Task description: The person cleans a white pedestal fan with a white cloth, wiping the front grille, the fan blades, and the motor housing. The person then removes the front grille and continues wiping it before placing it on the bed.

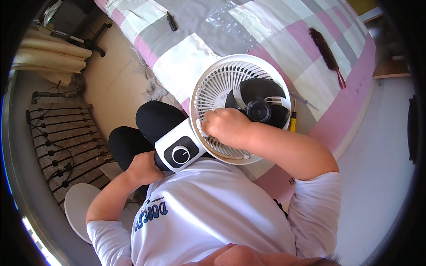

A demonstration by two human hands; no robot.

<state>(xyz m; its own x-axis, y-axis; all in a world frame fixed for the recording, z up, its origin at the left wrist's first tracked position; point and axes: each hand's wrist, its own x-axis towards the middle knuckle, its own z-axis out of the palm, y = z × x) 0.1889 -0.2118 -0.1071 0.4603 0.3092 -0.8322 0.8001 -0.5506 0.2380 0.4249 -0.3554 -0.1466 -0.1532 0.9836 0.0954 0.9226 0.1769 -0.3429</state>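
A white electric fan [180,154] with a round dial on its control panel lies across my lap. Its front guard is off, which leaves the white rear grille [213,79] and the black fan blade [261,88] exposed. My right hand [226,128] reaches inside the grille, fingers closed on a white wipe [200,128] pressed to the lower left of the ribs. Most of the wipe is hidden under the fingers. Below the control panel, my left hand [144,168] grips the dark neck of the fan; its fingertips are out of sight.
On the checked bedspread [189,50] lie a black-handled screwdriver [171,22], a dark red bristle brush [326,53] and a star-printed clear plastic bag [229,20]. A yellow-handled screwdriver [293,123] and a clear-handled one [299,97] lie right of the fan. A grey rag [154,89] is on the floor.
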